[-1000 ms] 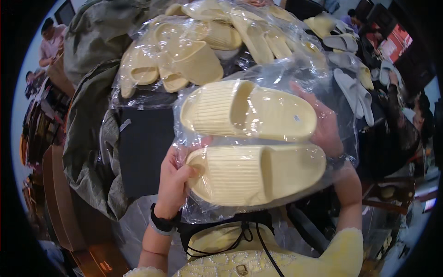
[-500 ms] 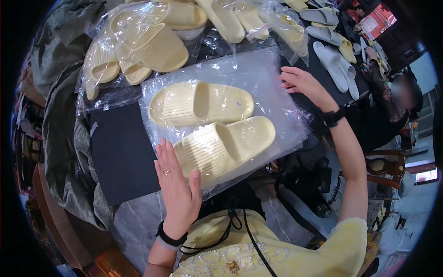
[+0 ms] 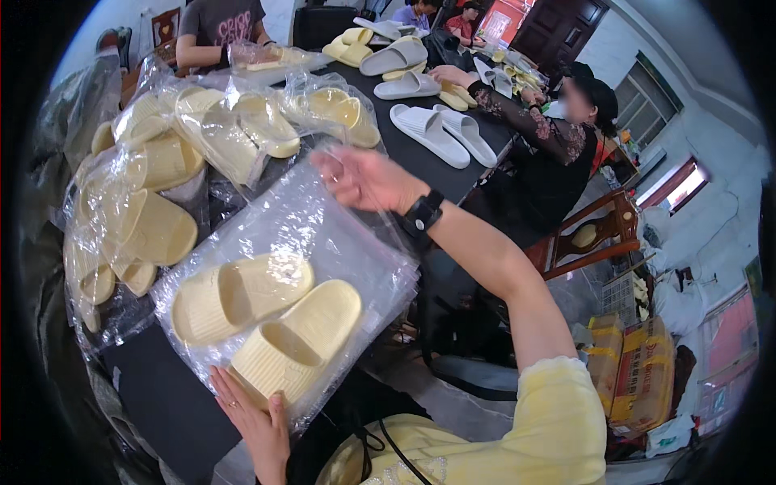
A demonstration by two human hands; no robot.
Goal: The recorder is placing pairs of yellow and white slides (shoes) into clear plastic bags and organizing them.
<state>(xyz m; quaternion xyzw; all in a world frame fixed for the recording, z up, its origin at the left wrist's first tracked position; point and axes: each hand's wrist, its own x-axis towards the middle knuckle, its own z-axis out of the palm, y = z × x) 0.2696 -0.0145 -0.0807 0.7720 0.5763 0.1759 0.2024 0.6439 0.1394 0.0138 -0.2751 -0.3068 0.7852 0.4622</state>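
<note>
The near slipper (image 3: 299,343) and the far slipper (image 3: 242,299), both cream, are lying side by side with a clear bag (image 3: 356,242) on the dark tabletop (image 3: 162,396), toes pointing to the lower left. Film is glinting around them; glare is making it hard to tell how many layers are covering the 2.

The left hand (image 3: 255,424) is resting at the near slipper's toe and hiding part of it, the fingers lying flat and the thumb standing off from them, so this grip is apart. The lower edge is cutting off the forearm. The right hand (image 3: 360,179) is hovering at the bag's far end, its curled fingers blurring; I cannot tell whether this grip is pinching film. A dark watch (image 3: 423,212) is circling the right wrist.

On the left, a heap of bagged slippers (image 3: 162,226) is lying, reflections and overlaps hiding their number. Farther off, 2 pale slippers (image 3: 428,136) are lying near a co-worker (image 3: 558,162) in lace sleeves. The upper edge is cutting off the head of another person (image 3: 222,32).
</note>
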